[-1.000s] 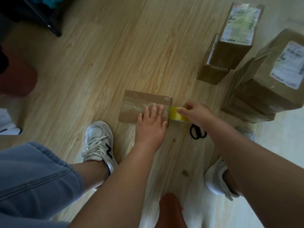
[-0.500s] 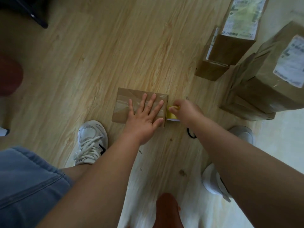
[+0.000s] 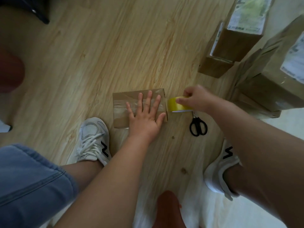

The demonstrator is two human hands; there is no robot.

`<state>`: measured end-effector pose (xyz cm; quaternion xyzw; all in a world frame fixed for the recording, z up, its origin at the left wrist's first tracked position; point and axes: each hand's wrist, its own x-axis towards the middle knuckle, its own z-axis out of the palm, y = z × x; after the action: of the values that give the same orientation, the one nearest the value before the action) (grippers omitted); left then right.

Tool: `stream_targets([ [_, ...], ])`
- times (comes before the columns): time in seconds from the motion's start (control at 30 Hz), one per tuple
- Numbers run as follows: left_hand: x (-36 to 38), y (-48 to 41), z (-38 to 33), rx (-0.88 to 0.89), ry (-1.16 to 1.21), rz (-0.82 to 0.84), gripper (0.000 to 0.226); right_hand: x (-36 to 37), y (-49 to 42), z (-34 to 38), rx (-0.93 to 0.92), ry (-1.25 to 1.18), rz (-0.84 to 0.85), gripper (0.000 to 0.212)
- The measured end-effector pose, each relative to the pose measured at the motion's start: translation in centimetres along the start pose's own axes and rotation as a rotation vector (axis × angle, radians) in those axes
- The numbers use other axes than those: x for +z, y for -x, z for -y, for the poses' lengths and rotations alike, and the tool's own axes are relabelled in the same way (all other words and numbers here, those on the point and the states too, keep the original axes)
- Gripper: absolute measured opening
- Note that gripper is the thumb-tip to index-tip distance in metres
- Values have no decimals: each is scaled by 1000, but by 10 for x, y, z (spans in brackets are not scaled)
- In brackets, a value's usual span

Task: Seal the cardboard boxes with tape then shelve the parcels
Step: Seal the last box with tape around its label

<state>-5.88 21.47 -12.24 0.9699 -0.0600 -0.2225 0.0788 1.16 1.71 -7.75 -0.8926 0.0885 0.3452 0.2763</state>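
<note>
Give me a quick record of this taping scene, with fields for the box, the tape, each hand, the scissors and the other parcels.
small box: on wooden floor, clear tape across its top
tape roll: yellow, at the box's right edge
left hand: flat, fingers straight, pressing the box top
right hand: grips the tape roll
scissors: black, on the floor near the roll, untouched
other parcels: labelled, stacked at far right
</note>
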Motion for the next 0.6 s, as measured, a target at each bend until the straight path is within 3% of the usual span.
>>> stream_targets([
  [0.2,4,3,-9,-80,25,-18,61,4,-18,14,-27,395,-47,27],
  [0.37,8,6,-17,-140,55,-41,62,14,-20,15,-167,511,-172,35],
  [0.6,3,12,-23,-189,-15,-24,62,14,-24,14,-157,542,-180,48],
])
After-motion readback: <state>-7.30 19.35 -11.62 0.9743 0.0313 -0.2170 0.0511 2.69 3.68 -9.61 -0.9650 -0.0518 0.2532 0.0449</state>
